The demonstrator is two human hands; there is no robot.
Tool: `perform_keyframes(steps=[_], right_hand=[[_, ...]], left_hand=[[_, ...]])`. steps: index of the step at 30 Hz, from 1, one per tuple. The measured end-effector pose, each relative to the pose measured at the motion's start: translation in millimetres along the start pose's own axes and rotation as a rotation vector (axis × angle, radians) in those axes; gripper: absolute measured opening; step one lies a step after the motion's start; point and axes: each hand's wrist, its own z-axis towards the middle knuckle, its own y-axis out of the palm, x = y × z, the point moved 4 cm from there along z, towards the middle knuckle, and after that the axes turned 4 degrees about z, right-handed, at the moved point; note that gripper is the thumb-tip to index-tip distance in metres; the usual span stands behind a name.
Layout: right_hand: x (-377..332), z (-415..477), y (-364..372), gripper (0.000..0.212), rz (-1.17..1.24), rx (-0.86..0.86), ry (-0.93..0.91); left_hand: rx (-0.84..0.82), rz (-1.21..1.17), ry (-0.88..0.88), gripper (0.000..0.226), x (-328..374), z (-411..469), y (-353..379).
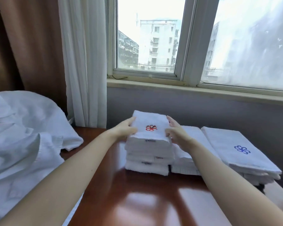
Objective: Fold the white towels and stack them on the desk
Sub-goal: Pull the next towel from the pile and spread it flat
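A stack of folded white towels [147,159] stands on the glossy reddish-brown desk [137,201]. Its top towel [150,121] bears a red embroidered emblem. My left hand [127,128] lies flat against the top towel's left side and my right hand [176,130] against its right side, fingers apart, pressing it between them. Right of this stack lies a lower folded towel [185,162], and further right a pile topped by a towel with a blue emblem [232,149].
A heap of crumpled white linen [23,136] covers the desk's left end. Behind the desk are a grey wall, a window sill [186,88], a white sheer curtain [83,62] and a brown curtain [26,43].
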Motion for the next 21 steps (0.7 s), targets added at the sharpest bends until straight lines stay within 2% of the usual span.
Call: perform_keyframes(steps=[4, 10, 13, 15, 18, 21], right_hand=[[15.4, 3.1, 7.3, 0.071, -0.032, 0.043, 0.072], [7.3, -5.9, 3.9, 0.073, -0.04, 0.057, 0.079], [-3.1, -23.8, 0.1, 0.07, -0.12, 0.041, 0.043], [-15.6, -40.9, -0.4, 0.064, -0.251, 0.052, -0.041], [-37.4, -69.3, 6.9, 0.055, -0.394, 0.078, -0.237], [-56.6, -99.2, 24.7, 0.049, -0.502, 0.066, -0.41]], left_hand=[[0.058, 0.026, -0.014, 0.065, -15.9, 10.7, 12.1], [0.085, 0.061, -0.024, 0.058, -17.0, -4.1, 8.7], [0.111, 0.062, 0.011, 0.042, -14.6, -23.0, 10.8], [0.129, 0.074, 0.037, 0.041, -11.4, -41.8, 11.9], [0.184, 0.148, 0.064, 0.06, -2.7, -74.9, 8.4], [0.254, 0.2, 0.118, 0.058, 6.0, -115.0, 2.0]])
